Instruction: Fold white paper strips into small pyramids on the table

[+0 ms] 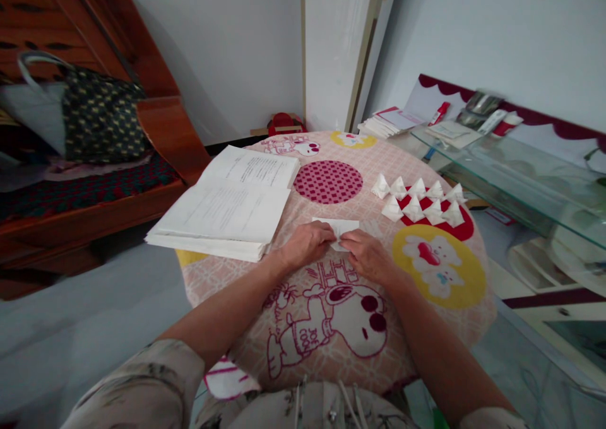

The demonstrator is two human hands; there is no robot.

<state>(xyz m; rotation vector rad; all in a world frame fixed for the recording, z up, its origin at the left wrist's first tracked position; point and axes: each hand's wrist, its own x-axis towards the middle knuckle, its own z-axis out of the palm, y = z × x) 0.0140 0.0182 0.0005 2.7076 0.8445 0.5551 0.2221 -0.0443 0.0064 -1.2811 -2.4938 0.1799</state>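
White paper (348,224) pressed against tablecloth (208,284), pinched by narrowly bunched fingers of left hand (310,243) and right hand (368,252), apparently for steadiness; folded pieces (413,209) ranked in two rows at right, presumably for elbow room.

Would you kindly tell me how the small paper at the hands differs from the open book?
The small paper is far smaller than the open book. The left hand and right hand are both at the small paper, while neither is on the open book. The open book is a thick block of pages showing printed lines; the small paper looks thin. Both are whitish.
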